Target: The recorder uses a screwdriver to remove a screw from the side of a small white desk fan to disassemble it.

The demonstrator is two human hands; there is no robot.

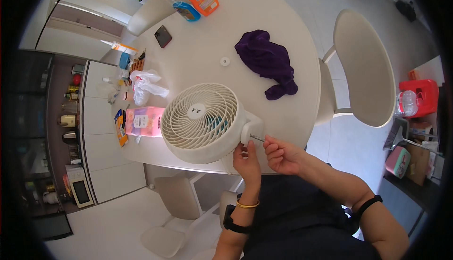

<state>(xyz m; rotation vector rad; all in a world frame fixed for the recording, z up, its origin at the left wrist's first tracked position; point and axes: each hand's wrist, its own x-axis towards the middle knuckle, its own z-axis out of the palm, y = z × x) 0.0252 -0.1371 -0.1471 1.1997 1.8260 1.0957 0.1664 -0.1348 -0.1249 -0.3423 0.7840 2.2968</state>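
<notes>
Now we steady the round, ribbed white plastic fan [204,122] with our left hand [246,161] — our right hand [281,154] pinches a thin metal screwdriver [257,138] at its hinge, on the smooth white worktop [198,57].

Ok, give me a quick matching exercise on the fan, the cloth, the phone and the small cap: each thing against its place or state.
Things:
1. white fan
2. purple cloth
3. black phone
4. small white cap

Places or states:
A. lying flat near the spray bottles
B. crumpled at the table's right side
C. steadied by the left hand
D. alone, mid-table, left of the cloth

Pairs: 1-C, 2-B, 3-A, 4-D
</notes>
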